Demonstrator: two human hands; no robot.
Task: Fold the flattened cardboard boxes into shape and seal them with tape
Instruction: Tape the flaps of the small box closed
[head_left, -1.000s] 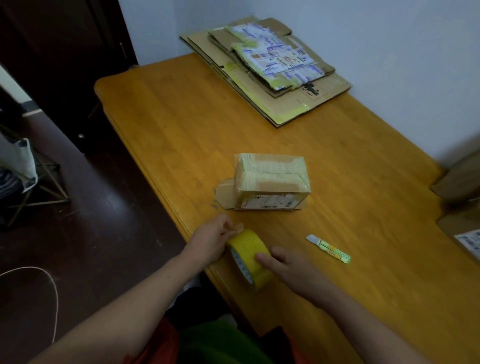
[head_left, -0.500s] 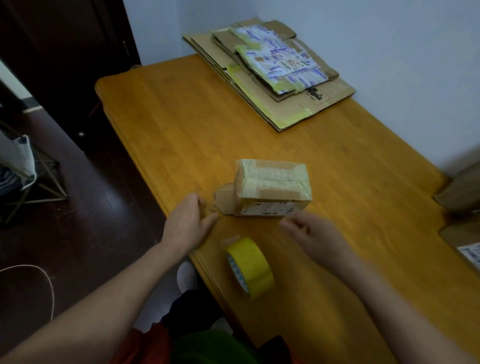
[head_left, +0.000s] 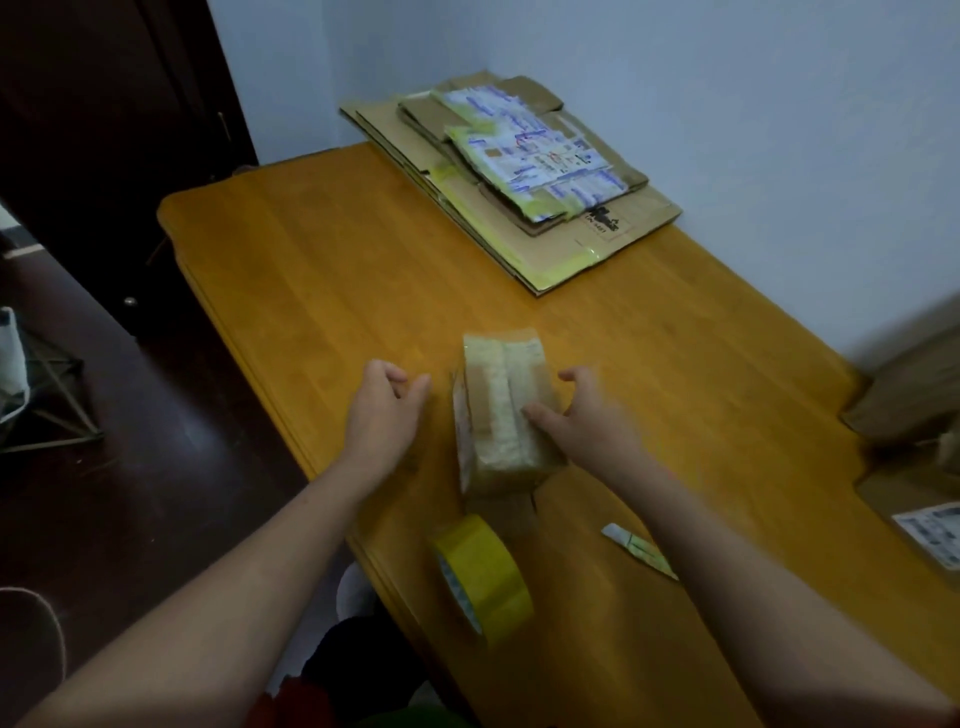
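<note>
**A:** So, from the left: why is the left hand parked there?

**B:** It hovers at nine o'clock of the small box, just beside the side wall and, as far as I can see, not touching. The fingers are loosely curled, the thumb is parted from them, and nothing is held. I'd judge it is ready to take that side.

**A:** And the tape roll?

**B:** At six o'clock of the box, standing on its rim close to the near edge of the table. It's within reach, probably because the box needs both hands just now.

**A:** Where is the box itself?

**B:** Mid-table, folded up, with its taped seam on top running away from the person. The flattened boxes yet to be folded are stacked at twelve o'clock, against the wall.

**A:** The right hand?

**B:** At three o'clock, gripping the box. The thumb is laid across the top and the fingers are curled round the right side. Blur hides how tightly it grips. I'd say it is steering the box to present another face for taping.

**A:** Anything further right?

**B:** A cutter lies flat at five o'clock, handy for the tape. More cardboard boxes sit at the table's right edge, well apart.
</note>
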